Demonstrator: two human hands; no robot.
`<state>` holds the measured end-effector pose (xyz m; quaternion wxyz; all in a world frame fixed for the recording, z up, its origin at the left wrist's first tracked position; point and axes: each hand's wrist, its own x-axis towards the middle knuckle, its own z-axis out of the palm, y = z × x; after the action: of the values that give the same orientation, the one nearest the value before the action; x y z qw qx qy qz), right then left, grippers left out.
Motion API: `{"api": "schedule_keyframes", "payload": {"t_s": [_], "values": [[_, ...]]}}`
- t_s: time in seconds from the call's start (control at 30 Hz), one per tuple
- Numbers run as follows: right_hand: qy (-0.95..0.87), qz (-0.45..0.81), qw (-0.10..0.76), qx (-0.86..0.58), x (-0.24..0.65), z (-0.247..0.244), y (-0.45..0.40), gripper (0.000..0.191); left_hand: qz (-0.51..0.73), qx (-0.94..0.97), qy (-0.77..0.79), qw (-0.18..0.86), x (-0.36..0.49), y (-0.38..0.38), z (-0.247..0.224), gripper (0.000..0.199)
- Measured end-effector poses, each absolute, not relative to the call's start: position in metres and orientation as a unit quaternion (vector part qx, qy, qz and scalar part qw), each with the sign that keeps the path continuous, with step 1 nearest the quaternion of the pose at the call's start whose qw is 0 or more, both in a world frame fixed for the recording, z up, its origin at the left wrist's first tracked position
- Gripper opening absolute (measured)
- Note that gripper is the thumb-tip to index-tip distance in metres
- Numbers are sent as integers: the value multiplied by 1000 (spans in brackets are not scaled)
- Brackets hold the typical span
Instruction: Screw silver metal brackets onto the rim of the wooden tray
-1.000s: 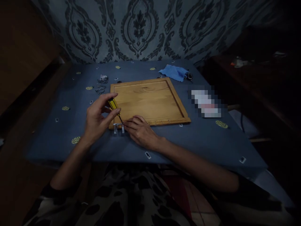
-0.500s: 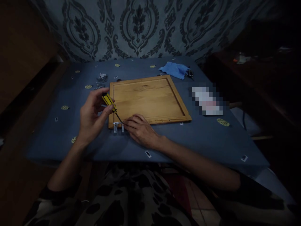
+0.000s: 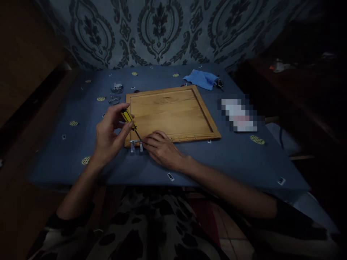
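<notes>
My left hand [image 3: 110, 135] is closed round the handle of a yellow and black screwdriver [image 3: 128, 119]. The shaft slants down to the right, its tip at a metal hinge [image 3: 132, 146] on the near left edge of a framed wooden panel [image 3: 168, 113]. At the hinge's right end, the bent fingertips of my right hand [image 3: 162, 150] press together beside the tip. What they pinch is hidden, and the thumb does not show. The panel lies flat on the table.
The table bears a blue patterned cloth [image 3: 211, 166]. Loose metal hardware [image 3: 116, 88] lies beyond the panel's left side. A light blue rag [image 3: 202, 79] sits at the back right, beside a small dark object [image 3: 219, 83]. A pixelated item [image 3: 240, 115] lies to the right. A patterned curtain [image 3: 159, 32] hangs behind.
My left hand and the screwdriver handle have shifted slightly to the right and down. The tip stays at the hinge. My right hand and the panel look almost unmoved.
</notes>
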<state>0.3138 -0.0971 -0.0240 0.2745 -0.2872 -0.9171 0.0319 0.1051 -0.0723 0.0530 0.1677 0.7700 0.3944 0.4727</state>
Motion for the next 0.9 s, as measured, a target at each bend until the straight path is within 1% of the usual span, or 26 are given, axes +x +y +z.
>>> {"api": "schedule_keyframes", "payload": {"t_s": [0.2, 0.4, 0.67, 0.77, 0.9], "values": [[-914, 14, 289, -284, 313, -24, -97, 30, 484, 770, 402, 106, 107, -71, 55, 39], [-918, 19, 275, -286, 314, -23, -96, 30, 473, 782, 384, 135, 108, -73, 60, 40], [-915, 11, 291, -280, 314, -25, -96, 30, 479, 773, 399, 116, 109, -70, 57, 42], [-915, 14, 292, -278, 314, -25, -96, 30, 476, 776, 390, 142, 109, -70, 59, 43], [-916, 21, 283, -283, 315, -22, -97, 30, 467, 771, 379, 208, 108, -73, 63, 43]]}}
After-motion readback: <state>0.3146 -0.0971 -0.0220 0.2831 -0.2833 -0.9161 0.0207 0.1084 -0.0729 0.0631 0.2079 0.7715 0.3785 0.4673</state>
